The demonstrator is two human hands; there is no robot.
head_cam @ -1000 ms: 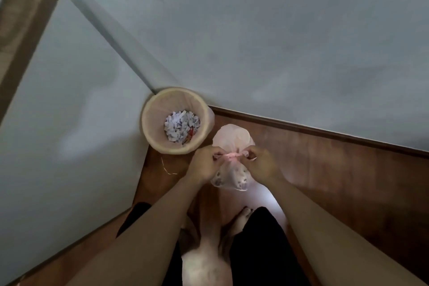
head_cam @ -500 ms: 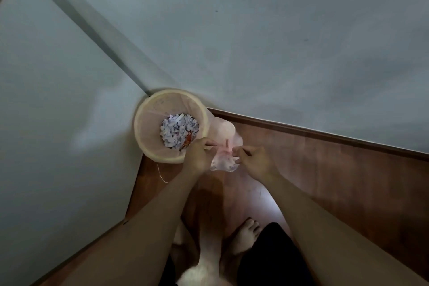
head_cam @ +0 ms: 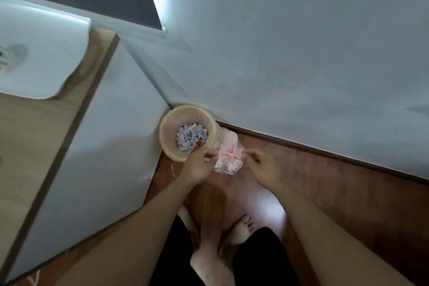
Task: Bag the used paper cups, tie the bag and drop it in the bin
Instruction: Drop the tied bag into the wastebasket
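Hands at the knot, seen from the head camera. The left hand (head_cam: 197, 165) and right hand (head_cam: 264, 167) each pinch one tail of the pink plastic bag (head_cam: 228, 158), fingertips closed on the film to either side of a bunched red knot (head_cam: 232, 154). Half a second earlier the two hands sat almost together at the bag's neck; they now stand further apart, which suggests the tails are being drawn outward to tighten the knot. By this reading the tying step is near its end and only the drop remains. The bag hangs in the air above the wooden floor (head_cam: 336, 193), just right of the bin (head_cam: 167, 146) and overlapping its right rim in this view; the cups inside show only as faint patterned shapes through the film. The bin, tucked in the far corner where the walls meet, already holds shredded paper (head_cam: 191, 136) well below its rim, so room appears to remain. A white cabinet (head_cam: 92, 158) flanks the bin on the left, and bare feet (head_cam: 220, 246) stand near, below the hands. Nothing lies between bag and bin opening.
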